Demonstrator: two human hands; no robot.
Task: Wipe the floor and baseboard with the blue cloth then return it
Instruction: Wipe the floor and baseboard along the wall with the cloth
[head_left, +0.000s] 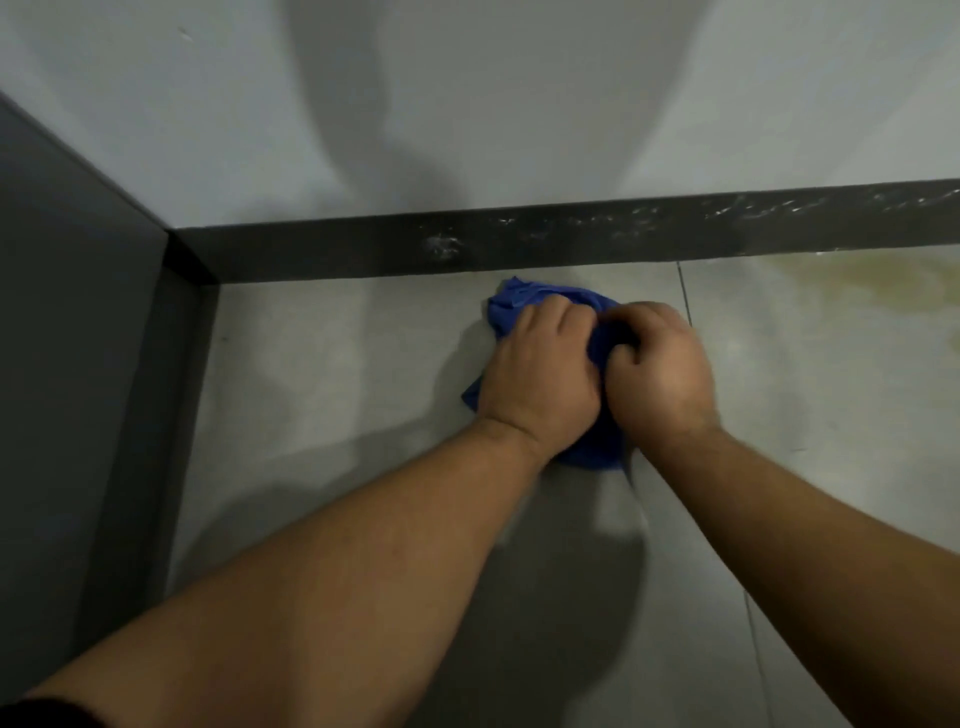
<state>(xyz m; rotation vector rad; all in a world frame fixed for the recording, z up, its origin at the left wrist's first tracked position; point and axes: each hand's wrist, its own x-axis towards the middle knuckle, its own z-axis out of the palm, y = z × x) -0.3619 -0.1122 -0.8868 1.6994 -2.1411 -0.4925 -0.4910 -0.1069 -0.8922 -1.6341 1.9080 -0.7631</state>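
A bunched blue cloth (519, 301) lies on the grey tiled floor (322, 374), just in front of the dark baseboard (571, 239). My left hand (540, 364) and my right hand (660, 364) sit side by side on top of it, both with fingers curled into the fabric. The hands hide most of the cloth; blue shows beyond the knuckles and under the wrists. The baseboard carries white dusty smears along its length.
A dark grey panel (67, 338) stands on the left and meets the baseboard in a corner. A pale wall (467, 104) rises behind. A yellowish stain (857, 275) marks the floor tile at the right.
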